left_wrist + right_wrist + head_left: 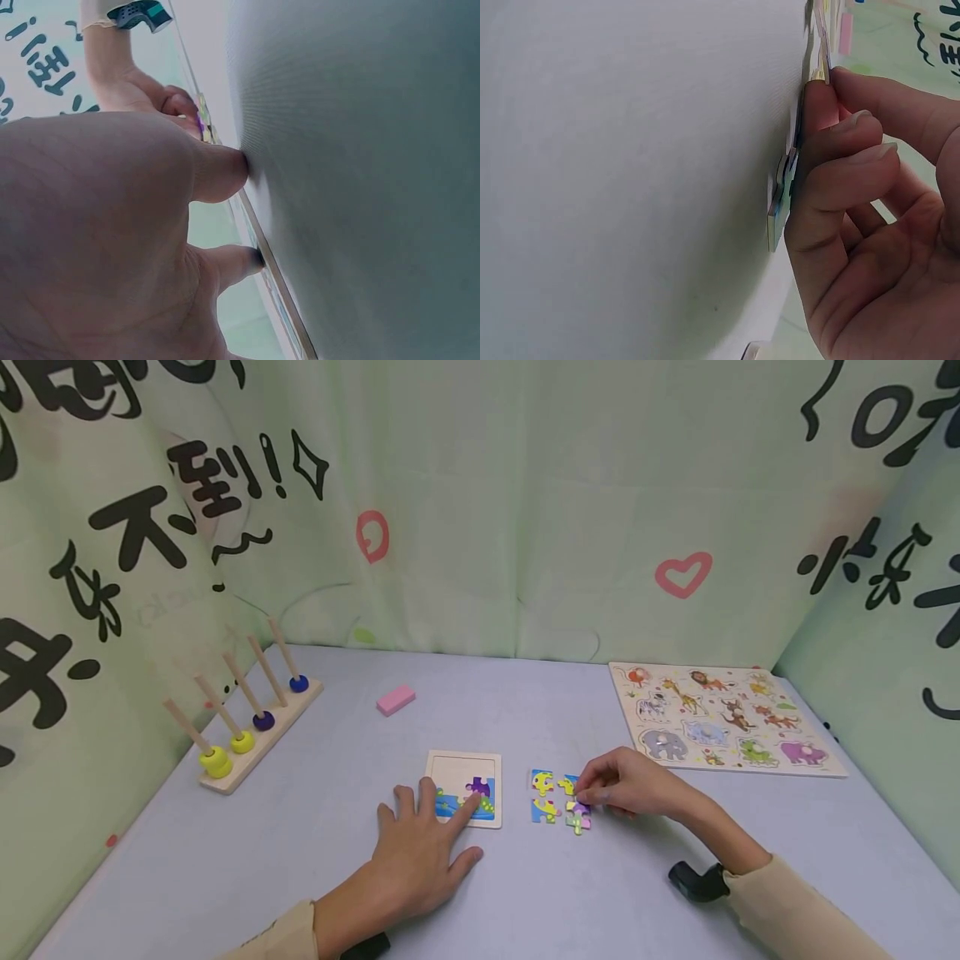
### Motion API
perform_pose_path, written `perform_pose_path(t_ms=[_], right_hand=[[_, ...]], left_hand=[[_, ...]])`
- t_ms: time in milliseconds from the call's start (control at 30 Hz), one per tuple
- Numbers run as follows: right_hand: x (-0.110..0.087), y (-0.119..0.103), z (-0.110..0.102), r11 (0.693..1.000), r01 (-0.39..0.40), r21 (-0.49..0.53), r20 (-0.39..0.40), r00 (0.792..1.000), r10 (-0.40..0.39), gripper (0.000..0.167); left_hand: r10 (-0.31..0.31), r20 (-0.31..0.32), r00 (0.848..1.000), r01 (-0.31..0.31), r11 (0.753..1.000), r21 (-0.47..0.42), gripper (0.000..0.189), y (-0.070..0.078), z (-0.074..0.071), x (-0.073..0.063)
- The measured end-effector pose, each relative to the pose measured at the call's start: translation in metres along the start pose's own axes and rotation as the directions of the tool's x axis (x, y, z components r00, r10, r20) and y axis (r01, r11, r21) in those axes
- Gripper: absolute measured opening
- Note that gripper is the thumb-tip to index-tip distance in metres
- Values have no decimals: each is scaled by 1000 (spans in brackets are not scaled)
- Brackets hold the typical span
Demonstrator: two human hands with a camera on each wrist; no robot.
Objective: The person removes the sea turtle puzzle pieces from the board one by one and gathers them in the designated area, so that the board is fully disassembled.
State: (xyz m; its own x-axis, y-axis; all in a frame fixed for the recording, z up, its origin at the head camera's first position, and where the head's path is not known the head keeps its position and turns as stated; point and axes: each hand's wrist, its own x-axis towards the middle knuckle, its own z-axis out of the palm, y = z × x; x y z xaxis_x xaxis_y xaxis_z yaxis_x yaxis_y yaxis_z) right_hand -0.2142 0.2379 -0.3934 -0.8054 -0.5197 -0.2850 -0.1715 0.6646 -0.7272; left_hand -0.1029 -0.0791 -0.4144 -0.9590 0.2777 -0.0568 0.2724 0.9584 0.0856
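A small wooden puzzle tray [459, 762] lies at the middle of the table, its lower part filled with blue, green and purple pieces. My left hand [416, 858] is spread beside and over it, the index fingertip on the fitted pieces and the thumb on the tabletop. To the tray's right lie several loose jigsaw pieces [545, 811], blue with yellow figures, plus a purple, pink and green one [578, 820]. Over these, my right hand [630, 783] pinches a thin puzzle piece [823, 34] between thumb and index finger; its picture is mostly hidden.
A peg stand [258, 743] with yellow and blue beads stands at the left. Toward the back lies a pink block [395, 700]. An animal puzzle board [720, 718] takes up the back right. Printed curtains [480, 510] close off the back and sides.
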Motion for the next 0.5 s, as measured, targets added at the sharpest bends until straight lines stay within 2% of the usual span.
perform_pose_path(t_ms=[500], right_hand=[[0,1,1,999,20,-43,-13,1000,-20,8]], left_hand=[[-2,-4,1000,2,1000,-11,66,0,0,-1]])
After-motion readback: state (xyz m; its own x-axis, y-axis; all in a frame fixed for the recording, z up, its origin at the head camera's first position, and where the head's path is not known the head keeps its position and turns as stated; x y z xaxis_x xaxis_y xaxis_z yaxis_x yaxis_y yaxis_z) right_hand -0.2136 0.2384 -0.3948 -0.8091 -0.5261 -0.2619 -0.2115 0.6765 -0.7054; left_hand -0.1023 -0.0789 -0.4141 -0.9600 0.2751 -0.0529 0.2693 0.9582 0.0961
